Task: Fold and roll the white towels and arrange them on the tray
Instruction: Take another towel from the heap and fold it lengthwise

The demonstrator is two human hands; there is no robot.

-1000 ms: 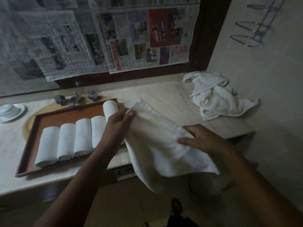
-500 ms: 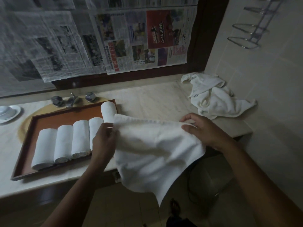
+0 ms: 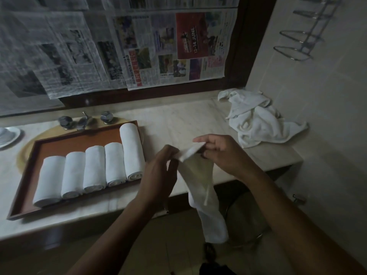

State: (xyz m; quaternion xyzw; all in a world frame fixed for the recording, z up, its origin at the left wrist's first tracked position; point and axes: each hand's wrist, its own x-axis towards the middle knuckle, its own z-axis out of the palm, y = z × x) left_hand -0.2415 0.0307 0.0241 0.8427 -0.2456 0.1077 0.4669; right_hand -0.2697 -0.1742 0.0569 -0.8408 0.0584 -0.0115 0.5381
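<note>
A white towel [image 3: 202,187] hangs folded lengthwise over the counter's front edge. Its top corners are pinched together between my left hand [image 3: 160,171] and my right hand [image 3: 220,153], which are close to each other just above the marble counter. To the left, a brown wooden tray [image 3: 25,197] holds several rolled white towels [image 3: 95,169] side by side. The rightmost roll [image 3: 132,151] sits further back than the others.
A heap of loose white towels [image 3: 256,118] lies at the counter's back right by the tiled wall. Tap handles [image 3: 85,121] stand behind the tray, a white dish [image 3: 8,133] at far left. Newspaper covers the mirror; a wire rack [image 3: 299,42] hangs on the right wall.
My hands have come together, bringing the towel's two top corners to meet. The towel, spread wide before, now hangs as a narrow folded strip.
</note>
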